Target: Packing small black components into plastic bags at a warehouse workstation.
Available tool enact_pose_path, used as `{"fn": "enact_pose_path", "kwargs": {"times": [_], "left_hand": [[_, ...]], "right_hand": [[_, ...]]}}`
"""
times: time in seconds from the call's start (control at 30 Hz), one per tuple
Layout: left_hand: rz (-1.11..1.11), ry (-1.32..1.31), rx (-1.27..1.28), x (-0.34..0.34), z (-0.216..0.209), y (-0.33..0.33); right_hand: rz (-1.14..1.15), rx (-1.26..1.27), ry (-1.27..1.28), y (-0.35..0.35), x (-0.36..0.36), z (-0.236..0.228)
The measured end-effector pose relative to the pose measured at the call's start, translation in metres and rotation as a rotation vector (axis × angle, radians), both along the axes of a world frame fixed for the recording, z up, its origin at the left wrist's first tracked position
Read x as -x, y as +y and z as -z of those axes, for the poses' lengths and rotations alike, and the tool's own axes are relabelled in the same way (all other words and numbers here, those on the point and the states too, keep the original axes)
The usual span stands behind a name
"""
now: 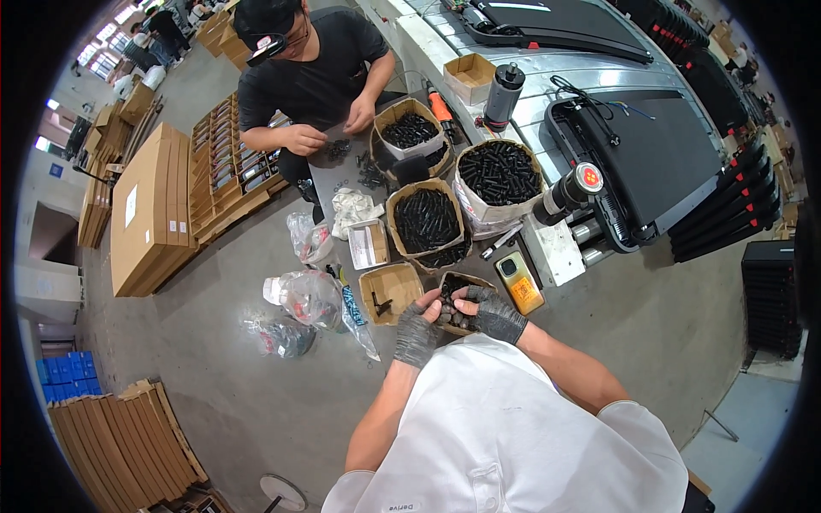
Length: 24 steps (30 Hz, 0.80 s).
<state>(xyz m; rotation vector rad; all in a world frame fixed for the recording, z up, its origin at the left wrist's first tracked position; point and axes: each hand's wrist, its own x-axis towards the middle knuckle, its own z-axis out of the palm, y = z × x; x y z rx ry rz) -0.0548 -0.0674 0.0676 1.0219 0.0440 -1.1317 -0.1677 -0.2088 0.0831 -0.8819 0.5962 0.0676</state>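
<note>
My left hand (pixel 418 332) and my right hand (pixel 491 314), both in dark fingerless gloves, meet over a small cardboard box (pixel 469 277) of small dark parts. The fingers of each hand are closed, thumb against fingertips. What they pinch is too small and too much covered to make out. Just left of my left hand stands an open cardboard box (pixel 404 275) with a few black parts (pixel 381 304) in it. A phone (pixel 519 280) with a yellow-orange lower part lies beyond my right hand. Farther off, a carton of black cylindrical parts (pixel 425 219) stands in front of me.
Another carton of black parts (pixel 500 173) stands near the metal bench edge (pixel 552 256). Across the table, a person (pixel 312 85) handles small pieces. White cloth (pixel 355 209), a small white box (pixel 369 244) and plastic bags (pixel 310 299) lie left. A black cylinder (pixel 566 195) stands right.
</note>
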Motion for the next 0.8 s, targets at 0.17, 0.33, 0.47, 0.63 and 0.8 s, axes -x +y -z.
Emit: {"fn": "enact_pose_path", "kwargs": {"times": [0.17,0.33,0.47,0.63,0.8], "left_hand": [[0.233,-0.644,-0.188,0.004,-0.004,-0.005],[0.242,-0.859,-0.137,0.008,0.014,-0.002],[0.180,-0.506,-0.192,0.003,0.007,-0.004],[0.145,-0.568,-0.220,0.005,0.019,-0.003],[0.119,-0.610,-0.254,0.003,0.013,-0.009]], "right_hand": [[0.010,0.176,-0.027,0.000,0.006,0.009],[0.045,0.144,-0.022,0.004,0.003,0.008],[0.041,0.174,-0.047,0.004,0.008,-0.002],[0.016,0.405,-0.023,0.005,0.009,0.009],[0.011,0.440,0.033,0.006,0.003,-0.011]]}}
